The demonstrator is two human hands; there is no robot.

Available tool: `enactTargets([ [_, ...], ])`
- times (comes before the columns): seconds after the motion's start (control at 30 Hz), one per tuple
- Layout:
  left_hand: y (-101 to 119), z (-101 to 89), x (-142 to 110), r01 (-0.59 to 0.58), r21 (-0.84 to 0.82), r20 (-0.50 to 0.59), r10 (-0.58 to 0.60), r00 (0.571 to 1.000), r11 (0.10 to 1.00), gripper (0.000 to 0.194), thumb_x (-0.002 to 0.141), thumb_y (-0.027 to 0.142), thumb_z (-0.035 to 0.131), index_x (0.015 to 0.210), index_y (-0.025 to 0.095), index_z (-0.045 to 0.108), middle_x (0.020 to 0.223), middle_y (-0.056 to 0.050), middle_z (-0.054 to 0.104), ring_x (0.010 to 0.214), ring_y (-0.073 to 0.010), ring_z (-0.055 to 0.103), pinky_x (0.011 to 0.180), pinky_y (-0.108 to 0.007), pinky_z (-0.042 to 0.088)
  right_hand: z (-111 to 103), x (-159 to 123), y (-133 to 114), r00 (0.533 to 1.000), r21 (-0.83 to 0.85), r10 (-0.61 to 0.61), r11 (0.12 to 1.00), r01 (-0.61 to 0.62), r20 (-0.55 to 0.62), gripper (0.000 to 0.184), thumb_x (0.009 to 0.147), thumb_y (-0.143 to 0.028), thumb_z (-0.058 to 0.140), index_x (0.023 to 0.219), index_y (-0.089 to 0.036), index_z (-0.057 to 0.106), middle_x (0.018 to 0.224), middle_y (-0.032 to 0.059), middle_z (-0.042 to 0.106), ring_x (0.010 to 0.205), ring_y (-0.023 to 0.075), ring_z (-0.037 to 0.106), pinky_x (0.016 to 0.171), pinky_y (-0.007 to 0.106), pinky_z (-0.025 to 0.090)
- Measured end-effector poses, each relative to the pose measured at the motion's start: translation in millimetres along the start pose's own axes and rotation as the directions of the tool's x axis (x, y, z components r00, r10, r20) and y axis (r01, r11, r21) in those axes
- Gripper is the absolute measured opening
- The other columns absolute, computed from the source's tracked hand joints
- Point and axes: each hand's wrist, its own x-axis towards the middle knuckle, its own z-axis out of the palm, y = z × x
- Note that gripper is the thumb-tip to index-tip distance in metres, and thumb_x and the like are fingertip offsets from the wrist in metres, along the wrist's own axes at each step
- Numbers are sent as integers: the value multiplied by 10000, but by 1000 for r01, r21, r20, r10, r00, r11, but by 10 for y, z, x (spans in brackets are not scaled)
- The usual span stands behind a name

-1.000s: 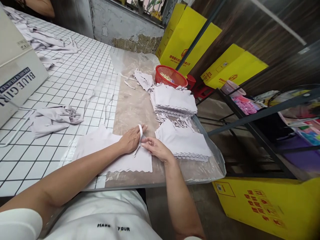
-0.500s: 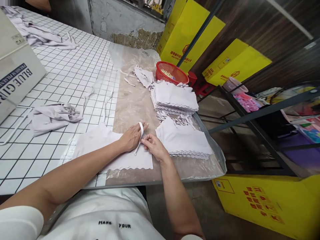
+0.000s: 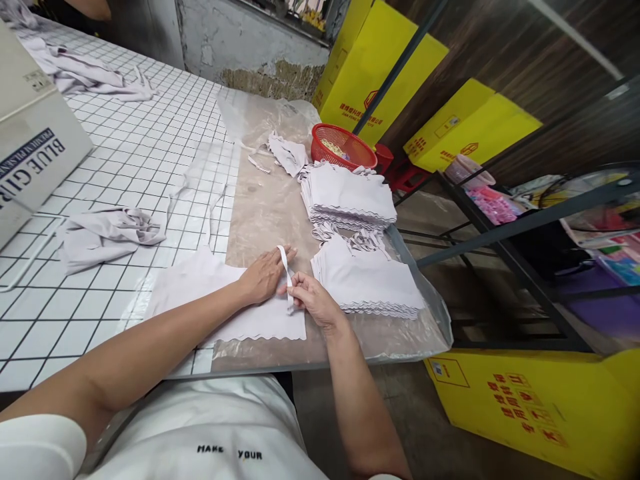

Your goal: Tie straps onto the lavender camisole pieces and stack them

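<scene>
A pale lilac camisole with a scalloped edge lies flat at the table's front. My left hand rests on it palm down, fingers stretched out. A thin strap of the same pale colour runs over the left fingers. Just to the right, my right hand pinches the strap between thumb and fingers, and its short end hangs below the pinch. Two stacks of folded camisoles lie to the right, a nearer stack close to my right hand and a farther stack behind it.
Clear plastic sheeting covers part of the grid-patterned table. A red basket stands behind the stacks. Crumpled garments and a carton are at left. A metal rack and yellow boxes stand at right. Another person's arm shows at top left.
My right hand has drawn the strap slightly to the right, away from my left hand, so it now stretches between them. The left hand stays in place.
</scene>
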Motion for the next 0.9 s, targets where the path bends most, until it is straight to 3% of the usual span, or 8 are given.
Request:
enactTargets([
  [0.13, 8, -3, -6, 21, 10, -9, -21, 1000, 1000, 635, 947, 244, 414, 1548, 134, 242, 1576, -216, 334, 1447, -332, 353, 1119, -531, 370, -61, -70, 17, 998, 122, 50, 991, -53, 33, 375, 653, -385, 748, 839, -211, 472, 665, -51, 601, 478, 47, 332, 414, 164, 181],
  [0.27, 23, -2, -7, 25, 20, -26, -24, 999, 999, 641, 923, 162, 384, 1550, 145, 250, 1575, -200, 344, 1453, -309, 350, 1120, -518, 381, -133, -128, 69, 995, 223, 83, 970, -92, 52, 467, 634, -458, 804, 937, -189, 570, 641, -63, 486, 506, 51, 307, 422, 180, 141],
  [0.53, 29, 42, 3, 39, 44, -65, -36, 997, 998, 619, 912, 113, 360, 1527, 116, 296, 1547, -213, 384, 1423, -309, 402, 1114, -523, 400, -194, -255, 155, 997, 154, 74, 985, -72, -9, 475, 643, -554, 788, 817, -176, 559, 586, -106, 299, 486, 43, 173, 434, 198, 75],
  [0.63, 26, 51, 0, 27, 41, -84, -24, 996, 999, 626, 904, 104, 362, 1526, 116, 290, 1551, -211, 376, 1432, -303, 389, 1118, -519, 398, -141, -264, 167, 999, 81, 35, 996, -32, -39, 373, 717, -499, 706, 794, -199, 498, 627, -80, 418, 475, 44, 204, 442, 202, 105],
  [0.73, 35, 34, 6, 21, 34, -98, -18, 995, 999, 633, 895, 102, 372, 1523, 125, 292, 1545, -200, 386, 1433, -302, 387, 1113, -513, 408, -88, -249, 183, 991, -81, -52, 996, 42, -122, 226, 811, -418, 561, 892, -210, 526, 706, -35, 546, 489, 76, 312, 468, 221, 220],
  [0.8, 46, 13, 14, 18, 32, -95, -14, 995, 999, 634, 887, 98, 378, 1516, 119, 303, 1535, -200, 400, 1428, -304, 393, 1111, -510, 414, -69, -238, 185, 971, -250, -142, 964, 91, -193, 203, 846, -376, 508, 957, -216, 561, 698, -27, 549, 548, 113, 402, 532, 246, 315],
  [0.9, 57, -10, 25, 14, 37, -82, -11, 997, 999, 650, 864, 82, 394, 1508, 98, 307, 1528, -212, 404, 1426, -307, 395, 1112, -502, 418, -59, -225, 179, 949, -415, -238, 900, 135, -208, 259, 896, -426, 485, 956, -213, 620, 720, -6, 550, 682, 159, 498, 642, 282, 386],
])
